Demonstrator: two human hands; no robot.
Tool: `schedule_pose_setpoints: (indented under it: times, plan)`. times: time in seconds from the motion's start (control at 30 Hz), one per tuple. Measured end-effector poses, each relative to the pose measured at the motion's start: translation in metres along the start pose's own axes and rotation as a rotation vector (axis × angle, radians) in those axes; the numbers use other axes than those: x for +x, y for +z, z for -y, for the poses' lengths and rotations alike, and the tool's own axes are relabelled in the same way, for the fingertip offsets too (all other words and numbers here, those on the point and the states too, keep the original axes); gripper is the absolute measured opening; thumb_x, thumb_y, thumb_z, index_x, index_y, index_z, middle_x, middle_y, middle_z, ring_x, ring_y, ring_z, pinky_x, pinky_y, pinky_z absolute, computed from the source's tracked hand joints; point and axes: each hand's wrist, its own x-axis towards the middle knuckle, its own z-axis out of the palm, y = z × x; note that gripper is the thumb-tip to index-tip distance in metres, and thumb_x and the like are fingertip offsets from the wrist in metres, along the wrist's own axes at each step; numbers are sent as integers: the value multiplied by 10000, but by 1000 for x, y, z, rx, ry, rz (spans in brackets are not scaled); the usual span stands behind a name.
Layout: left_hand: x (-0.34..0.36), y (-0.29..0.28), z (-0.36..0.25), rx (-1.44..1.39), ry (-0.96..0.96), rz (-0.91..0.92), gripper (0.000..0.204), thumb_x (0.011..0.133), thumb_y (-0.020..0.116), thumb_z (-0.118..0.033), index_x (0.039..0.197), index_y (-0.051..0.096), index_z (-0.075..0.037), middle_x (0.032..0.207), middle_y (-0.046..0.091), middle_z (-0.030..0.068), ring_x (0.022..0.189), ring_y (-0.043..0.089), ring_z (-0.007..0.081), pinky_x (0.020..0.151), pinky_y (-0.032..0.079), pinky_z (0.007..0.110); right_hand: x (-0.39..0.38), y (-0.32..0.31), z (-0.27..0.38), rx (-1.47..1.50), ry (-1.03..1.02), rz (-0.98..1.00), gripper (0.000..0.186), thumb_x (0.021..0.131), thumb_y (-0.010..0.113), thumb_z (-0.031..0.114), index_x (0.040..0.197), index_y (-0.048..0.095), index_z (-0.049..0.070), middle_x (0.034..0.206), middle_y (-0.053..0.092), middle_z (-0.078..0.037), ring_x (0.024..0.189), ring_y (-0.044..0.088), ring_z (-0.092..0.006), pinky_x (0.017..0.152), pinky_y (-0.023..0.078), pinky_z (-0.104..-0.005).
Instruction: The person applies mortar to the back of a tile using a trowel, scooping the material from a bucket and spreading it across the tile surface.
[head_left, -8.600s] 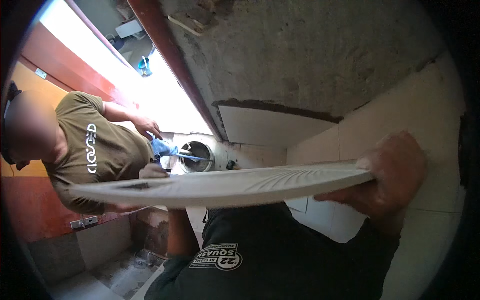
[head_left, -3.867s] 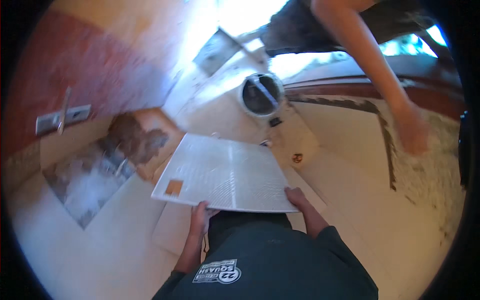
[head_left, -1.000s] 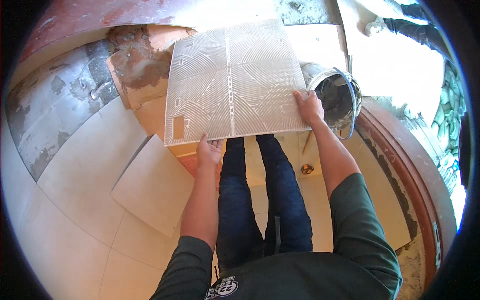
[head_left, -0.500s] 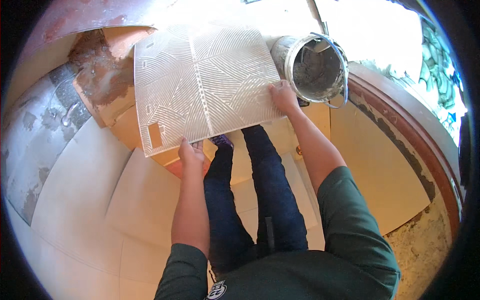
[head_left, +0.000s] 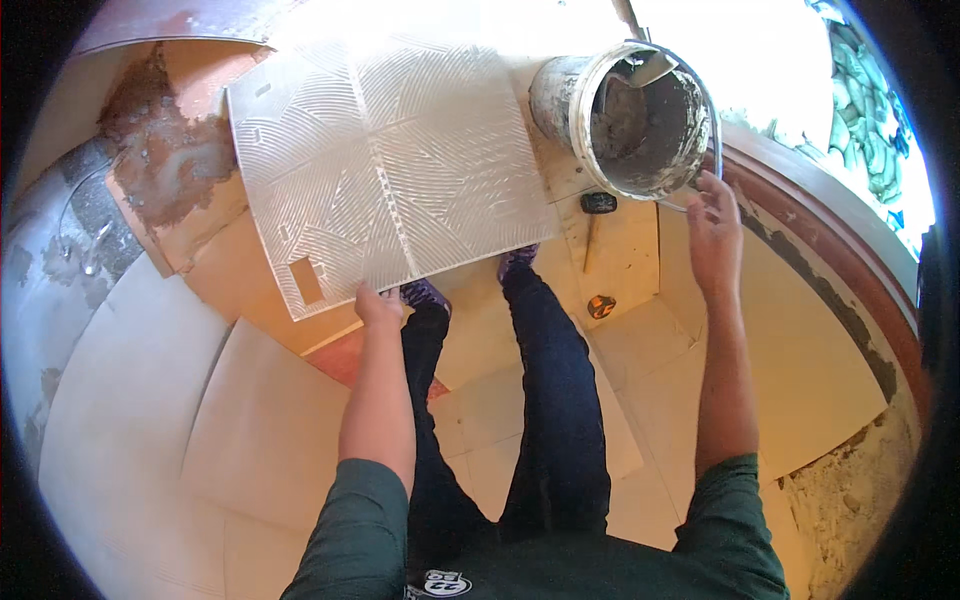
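A large square tile lies tilted ahead of me, its upturned face covered in combed, ridged lines, with a rectangular cutout near its near-left corner. The fingers of my left hand are closed on its near edge, thumb on top. My right hand is off the tile, with its fingers apart and slightly bent. It is just below the rim of a mortar-smeared bucket, close to the bucket's handle; whether it touches the handle I cannot tell. A flat tool shows in the bucket's mouth.
Between bucket and my feet lie a black-headed mallet and an orange-and-black tape measure. Large pale panels cover the floor at left. A reddish-brown raised edge curves along the right. Greenish sacks are beyond it.
My right hand has let go of the tile's right side and moved right to the bucket. The tile has shifted slightly left. The mallet and tape measure are now in fuller view.
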Motion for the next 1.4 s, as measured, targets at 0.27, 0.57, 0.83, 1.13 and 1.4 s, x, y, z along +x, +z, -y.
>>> schedule_pose_setpoints:
  times: [0.27, 0.57, 0.83, 1.13, 1.4]
  plan:
    - [115, -16, 21, 188, 4, 3, 471, 981, 392, -264, 1375, 550, -60, 1436, 552, 123, 1319, 510, 310, 1096, 419, 491, 49, -15, -33, -163, -190, -52, 459, 974, 654, 214, 1396, 541, 75, 1289, 614, -161, 1174, 605, -254, 1004, 497, -394]
    - [158, 3, 33, 361, 3, -95, 505, 970, 384, -347, 1412, 544, -163, 1452, 558, 8, 1315, 502, 179, 1063, 371, 395, 85, 11, -57, -197, -294, -240, 392, 968, 640, 252, 1322, 608, 87, 1240, 640, -125, 1165, 598, -264, 984, 488, -408]
    - [179, -3, 36, 279, -73, -285, 574, 920, 456, -575, 1388, 548, -256, 1384, 563, -38, 1217, 503, 173, 748, 426, 306, 151, 85, -11, -927, -986, 147, 280, 863, 635, 150, 1129, 686, 81, 1218, 661, -55, 1270, 529, -238, 1111, 402, -393]
    - [242, -36, 61, 200, 213, 130, 674, 984, 376, -449, 1549, 334, -82, 1623, 330, 92, 1470, 329, 334, 1161, 317, 445, 197, 136, -33, -1602, -879, -6, 251, 857, 663, 247, 1064, 770, 154, 1189, 684, 18, 1254, 500, -200, 1069, 349, -382]
    - [345, -67, 43, 202, 192, 134, 692, 1003, 314, -433, 1531, 339, 14, 1631, 301, 148, 1477, 315, 348, 1205, 259, 454, 115, 81, -12, -1242, -357, 177, 185, 913, 637, 226, 970, 733, 78, 948, 719, -88, 977, 678, -257, 672, 544, -427]
